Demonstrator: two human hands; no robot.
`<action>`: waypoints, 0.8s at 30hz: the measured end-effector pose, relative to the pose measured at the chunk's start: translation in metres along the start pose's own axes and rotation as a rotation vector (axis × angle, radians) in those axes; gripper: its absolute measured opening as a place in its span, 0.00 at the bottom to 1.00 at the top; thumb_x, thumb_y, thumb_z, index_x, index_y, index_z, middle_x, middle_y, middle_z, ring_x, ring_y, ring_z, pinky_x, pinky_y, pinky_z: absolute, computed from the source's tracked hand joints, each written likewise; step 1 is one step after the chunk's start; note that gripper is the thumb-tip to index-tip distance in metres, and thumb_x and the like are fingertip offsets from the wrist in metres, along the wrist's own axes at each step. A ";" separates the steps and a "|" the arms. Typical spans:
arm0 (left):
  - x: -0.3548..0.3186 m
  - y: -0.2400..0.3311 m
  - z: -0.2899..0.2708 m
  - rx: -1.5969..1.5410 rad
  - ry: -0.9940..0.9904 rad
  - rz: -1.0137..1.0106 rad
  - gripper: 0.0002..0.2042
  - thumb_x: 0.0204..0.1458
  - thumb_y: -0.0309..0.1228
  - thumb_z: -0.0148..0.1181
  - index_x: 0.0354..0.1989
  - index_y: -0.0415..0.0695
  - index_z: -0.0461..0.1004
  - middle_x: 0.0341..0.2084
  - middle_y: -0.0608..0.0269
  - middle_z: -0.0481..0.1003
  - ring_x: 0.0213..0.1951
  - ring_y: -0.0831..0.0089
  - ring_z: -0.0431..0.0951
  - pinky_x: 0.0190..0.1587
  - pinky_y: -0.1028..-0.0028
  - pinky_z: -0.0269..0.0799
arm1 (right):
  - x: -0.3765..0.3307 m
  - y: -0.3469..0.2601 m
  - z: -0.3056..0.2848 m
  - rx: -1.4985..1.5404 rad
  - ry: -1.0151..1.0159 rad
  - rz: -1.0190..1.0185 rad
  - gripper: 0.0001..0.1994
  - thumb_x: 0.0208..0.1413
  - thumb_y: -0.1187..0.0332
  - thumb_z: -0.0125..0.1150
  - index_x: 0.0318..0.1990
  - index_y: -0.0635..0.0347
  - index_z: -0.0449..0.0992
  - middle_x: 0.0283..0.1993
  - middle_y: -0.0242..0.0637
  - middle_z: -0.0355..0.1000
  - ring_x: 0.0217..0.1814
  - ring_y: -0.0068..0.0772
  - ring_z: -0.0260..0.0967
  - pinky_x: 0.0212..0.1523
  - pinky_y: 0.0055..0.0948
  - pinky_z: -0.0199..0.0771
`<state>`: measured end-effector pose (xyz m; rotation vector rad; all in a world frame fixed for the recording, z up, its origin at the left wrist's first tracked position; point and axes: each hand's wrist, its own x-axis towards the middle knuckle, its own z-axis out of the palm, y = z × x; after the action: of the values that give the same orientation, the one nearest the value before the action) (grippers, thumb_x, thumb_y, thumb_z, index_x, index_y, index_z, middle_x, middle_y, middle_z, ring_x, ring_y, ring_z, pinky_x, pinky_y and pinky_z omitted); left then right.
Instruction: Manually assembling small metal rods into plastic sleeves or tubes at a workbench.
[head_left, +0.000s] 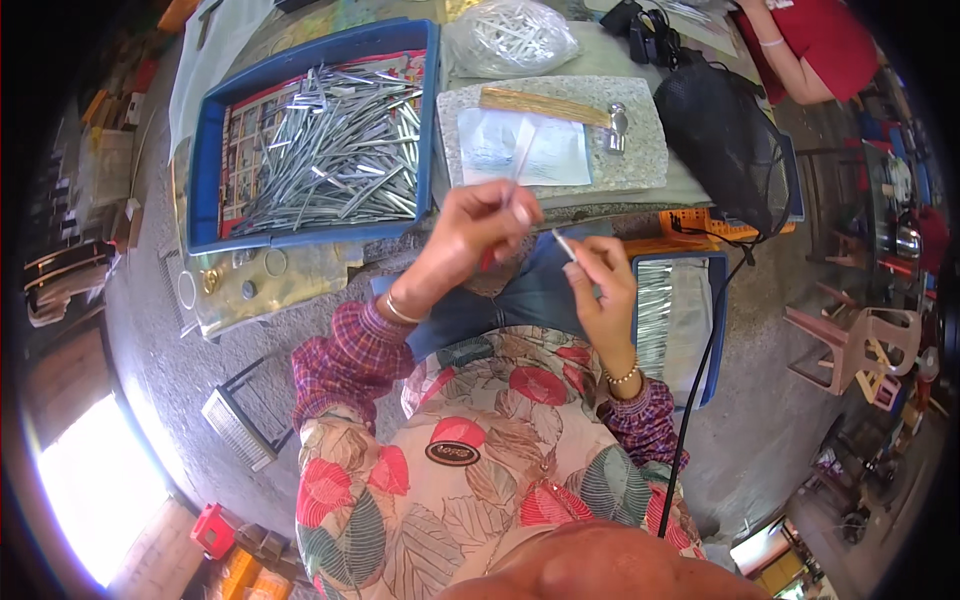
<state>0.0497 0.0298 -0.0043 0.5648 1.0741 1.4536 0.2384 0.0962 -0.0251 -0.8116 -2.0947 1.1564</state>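
Over my lap, my left hand is closed in a pinch on a thin, shiny metal strip, whose free end points up across the paper. Something small and red shows beneath that hand; I cannot make out what it is. Lower to the right, my right hand pinches a short, pale, thin rod, its tip toward my left hand. Just beyond both hands lies a grey stone slab, bearing the paper and a hammer with a wooden handle.
A large blue tray of loose metal strips stands left of the slab. Behind is a clear plastic bag of similar pieces. A black mesh bag and dark cable lie right; below, another blue tray. Another person's arm shows far right.
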 end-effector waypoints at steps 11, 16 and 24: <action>0.014 0.094 0.025 0.058 -0.336 0.965 0.26 0.59 0.45 0.40 0.09 0.45 0.60 0.06 0.70 0.59 0.09 0.76 0.55 0.15 0.72 0.51 | 0.094 -0.001 0.024 -0.287 0.027 -0.340 0.09 0.39 0.77 0.62 0.31 0.56 0.77 0.24 0.34 0.63 0.29 0.37 0.63 0.28 0.34 0.64; 0.043 0.048 -0.004 0.695 0.024 0.691 0.18 0.56 0.31 0.41 0.13 0.41 0.60 0.10 0.65 0.63 0.14 0.73 0.62 0.19 0.76 0.54 | 0.094 -0.002 0.040 -0.316 0.023 -0.358 0.09 0.38 0.78 0.61 0.30 0.56 0.78 0.24 0.34 0.63 0.30 0.37 0.63 0.29 0.33 0.64; 0.038 0.070 0.004 0.413 -0.164 0.920 0.17 0.54 0.27 0.43 0.13 0.39 0.65 0.09 0.66 0.64 0.14 0.82 0.59 0.17 0.78 0.51 | 0.094 0.000 0.035 -0.289 0.040 -0.354 0.08 0.37 0.78 0.61 0.28 0.58 0.77 0.24 0.34 0.62 0.30 0.37 0.62 0.30 0.34 0.63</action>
<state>0.0101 0.0747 0.0489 1.5963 1.0277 1.9067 0.1531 0.1494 -0.0207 -0.5497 -2.2859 0.6560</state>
